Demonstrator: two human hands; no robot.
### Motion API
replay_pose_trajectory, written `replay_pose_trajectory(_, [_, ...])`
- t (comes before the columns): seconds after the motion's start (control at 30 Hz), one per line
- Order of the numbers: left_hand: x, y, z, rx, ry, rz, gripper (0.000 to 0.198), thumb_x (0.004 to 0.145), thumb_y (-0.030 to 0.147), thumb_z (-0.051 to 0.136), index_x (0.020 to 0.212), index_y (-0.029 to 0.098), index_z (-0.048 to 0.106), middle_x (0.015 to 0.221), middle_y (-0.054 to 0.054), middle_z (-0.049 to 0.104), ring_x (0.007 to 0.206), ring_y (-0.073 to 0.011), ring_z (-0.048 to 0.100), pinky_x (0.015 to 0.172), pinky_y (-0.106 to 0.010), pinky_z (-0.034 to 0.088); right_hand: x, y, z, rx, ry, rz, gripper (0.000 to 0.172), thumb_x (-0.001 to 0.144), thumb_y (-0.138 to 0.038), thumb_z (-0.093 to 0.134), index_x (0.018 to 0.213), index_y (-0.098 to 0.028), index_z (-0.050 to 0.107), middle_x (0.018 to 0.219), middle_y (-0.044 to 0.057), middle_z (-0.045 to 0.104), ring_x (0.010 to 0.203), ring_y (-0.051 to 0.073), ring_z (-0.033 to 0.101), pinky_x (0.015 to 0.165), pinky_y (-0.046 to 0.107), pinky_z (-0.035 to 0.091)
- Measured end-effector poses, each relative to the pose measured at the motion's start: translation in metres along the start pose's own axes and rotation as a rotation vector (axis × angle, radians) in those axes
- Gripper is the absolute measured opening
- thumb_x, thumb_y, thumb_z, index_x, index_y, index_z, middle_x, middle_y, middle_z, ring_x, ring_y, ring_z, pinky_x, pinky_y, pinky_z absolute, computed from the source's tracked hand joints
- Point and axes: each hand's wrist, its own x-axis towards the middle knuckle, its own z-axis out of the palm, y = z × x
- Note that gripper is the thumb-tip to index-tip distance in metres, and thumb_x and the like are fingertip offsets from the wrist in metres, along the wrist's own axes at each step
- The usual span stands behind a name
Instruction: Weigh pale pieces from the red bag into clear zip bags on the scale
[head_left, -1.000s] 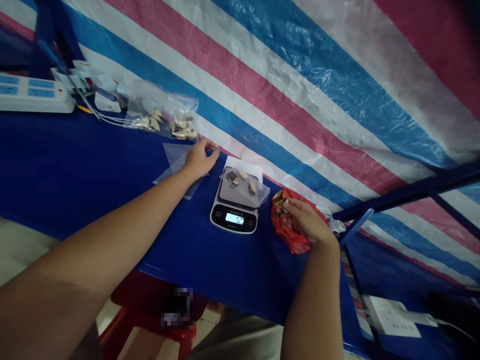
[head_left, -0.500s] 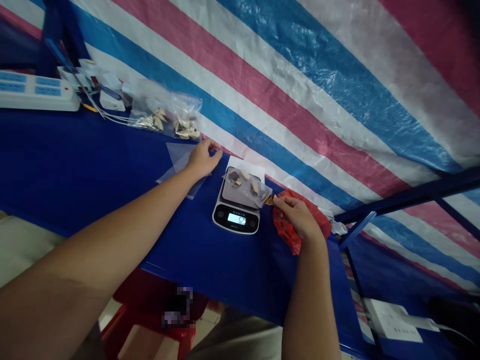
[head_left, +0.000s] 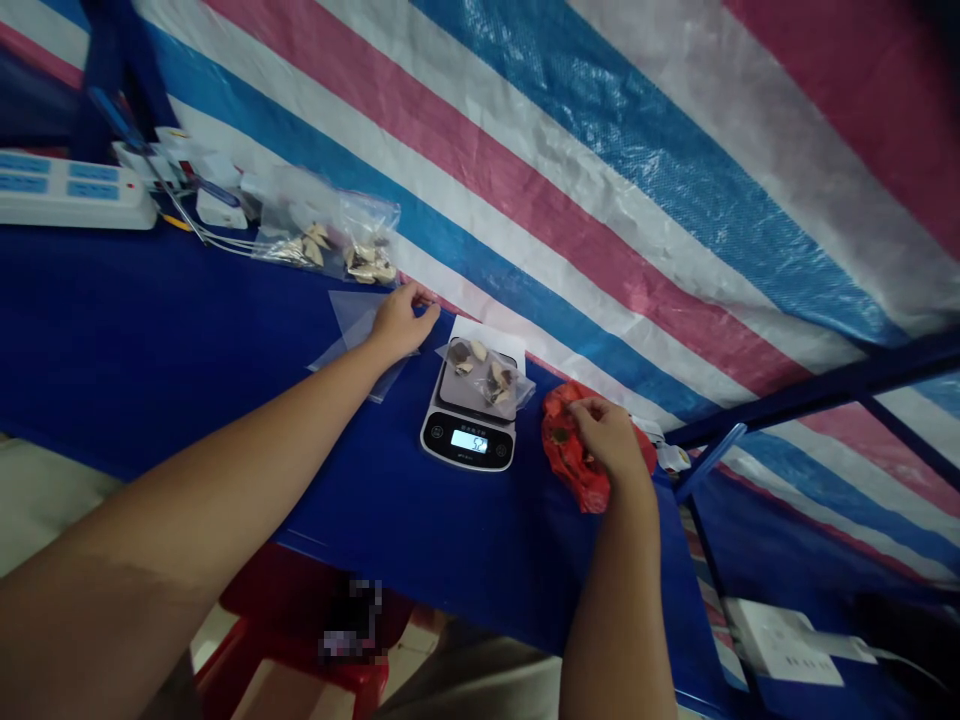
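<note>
- Grip of the right hand (head_left: 611,440): fingers curled and closed over the gathered top of a red plastic bag (head_left: 574,450), which it seems to hold; whatever lies inside is mostly hidden.
- Just left of that grip: a digital kitchen scale (head_left: 469,425), its display reading about 52, its brand lettering too small to read.
- On the scale's platform: a small clear bag of pale and dark shell-like pieces (head_left: 484,372), apparently placed there to be weighed, with a white paper slip (head_left: 487,335) behind.
- Further left: the left grip (head_left: 405,322), partly curled, fingertips at a flat clear plastic sleeve (head_left: 356,325) on the blue desk (head_left: 150,350); whether it pinches cannot be told.
- Beyond that grip: a zip bag of similar pieces (head_left: 322,240), then a white power strip (head_left: 71,195).
</note>
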Motion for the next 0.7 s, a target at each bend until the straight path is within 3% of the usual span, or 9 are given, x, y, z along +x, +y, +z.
replay_pose_trajectory(0.1, [0.000, -0.002, 0.001, -0.004, -0.001, 0.006, 0.005, 0.082, 0.025, 0.062, 0.086, 0.025, 0.058, 0.098, -0.004, 0.072, 0.094, -0.0208, 0.066, 0.090, -0.035, 0.053, -0.003, 0.006, -0.003, -0.308, -0.050, -0.056, 0.020, 0.080, -0.041, 0.064, 0.073, -0.023, 0.065, 0.071, 0.004, 0.068, 0.066, 0.019, 0.061, 0.058, 0.028, 0.038])
replay_pose_trajectory(0.23, [0.000, -0.003, 0.001, -0.009, -0.002, 0.014, 0.005, 0.082, 0.025, 0.061, 0.086, 0.025, 0.059, 0.097, -0.004, 0.072, 0.094, -0.0206, 0.066, 0.092, -0.035, 0.053, -0.004, 0.007, 0.010, -0.426, -0.117, -0.048, 0.013, 0.073, -0.032, 0.073, 0.079, -0.023, 0.067, 0.079, 0.004, 0.071, 0.072, 0.020, 0.063, 0.064, 0.030, 0.039])
replay_pose_trajectory(0.33, [0.000, -0.003, 0.001, -0.018, -0.007, 0.025, 0.005, 0.082, 0.024, 0.061, 0.086, 0.025, 0.059, 0.097, -0.004, 0.072, 0.094, -0.0199, 0.066, 0.091, -0.034, 0.052, -0.001, 0.008, 0.017, -0.381, -0.156, 0.008, 0.007, 0.072, -0.022, 0.071, 0.075, -0.023, 0.064, 0.075, 0.002, 0.069, 0.071, 0.019, 0.063, 0.065, 0.029, 0.041])
replay_pose_trajectory(0.43, [0.000, -0.002, 0.001, -0.017, -0.004, 0.009, 0.004, 0.082, 0.025, 0.061, 0.086, 0.024, 0.059, 0.098, -0.004, 0.072, 0.094, -0.0199, 0.066, 0.090, -0.034, 0.053, 0.002, 0.009, 0.017, -0.346, -0.114, -0.014, 0.007, 0.073, -0.017, 0.067, 0.074, -0.023, 0.064, 0.076, 0.002, 0.070, 0.074, 0.019, 0.065, 0.070, 0.030, 0.044])
replay_pose_trajectory(0.57, [0.001, -0.003, 0.002, -0.021, 0.000, 0.010, 0.005, 0.082, 0.025, 0.061, 0.087, 0.023, 0.060, 0.098, -0.005, 0.072, 0.094, -0.0209, 0.066, 0.088, -0.035, 0.052, 0.005, 0.009, 0.014, -0.248, 0.053, -0.040, 0.011, 0.076, -0.024, 0.068, 0.087, -0.022, 0.067, 0.084, 0.005, 0.075, 0.081, 0.023, 0.070, 0.073, 0.032, 0.049])
replay_pose_trajectory(0.7, [0.002, -0.005, 0.003, -0.033, 0.002, 0.017, 0.005, 0.082, 0.023, 0.062, 0.087, 0.023, 0.060, 0.097, -0.005, 0.072, 0.093, -0.0206, 0.066, 0.089, -0.034, 0.052, 0.007, 0.010, 0.020, -0.010, 0.067, -0.029, 0.017, 0.080, -0.034, 0.065, 0.092, -0.021, 0.067, 0.076, 0.006, 0.075, 0.071, 0.024, 0.072, 0.064, 0.032, 0.054])
